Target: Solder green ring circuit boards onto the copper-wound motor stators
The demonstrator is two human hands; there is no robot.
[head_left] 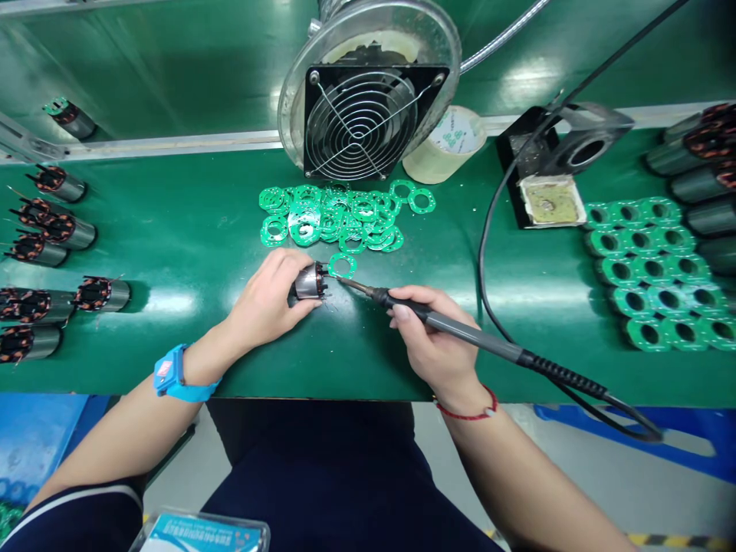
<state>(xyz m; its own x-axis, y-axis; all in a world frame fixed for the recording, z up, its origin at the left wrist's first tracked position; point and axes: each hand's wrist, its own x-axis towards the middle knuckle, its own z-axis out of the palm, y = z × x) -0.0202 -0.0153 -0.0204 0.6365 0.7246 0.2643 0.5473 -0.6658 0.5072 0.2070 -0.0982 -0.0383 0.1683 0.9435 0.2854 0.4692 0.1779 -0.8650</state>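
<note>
The one view looks from the head, above and behind the fingers, facing forward and steeply down at the desk. It sits near enough to take in both forearms behind the fingers and the fan beyond them. Far to either side of the fingers, it seems bowed, perhaps by a wide lens.

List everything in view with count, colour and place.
Soldering iron: one, grey, centre right
Held core: one, silver, centre
Other cores: many, silver, both sides
Loose rings: many, green, centre
Arranged rings: fifteen visible, green, right
Fan: one, black, back
Tape roll: one, cream, beside fan
Stand: one, black, back right
Sponge: one, yellowish, by stand
Bench: one, green, middle
Badge: one, blue, lower left
Wristband: one, blue, left
Bracelet: one, red, right
Left hand: one, on held core
Right hand: one, on soldering iron
</note>
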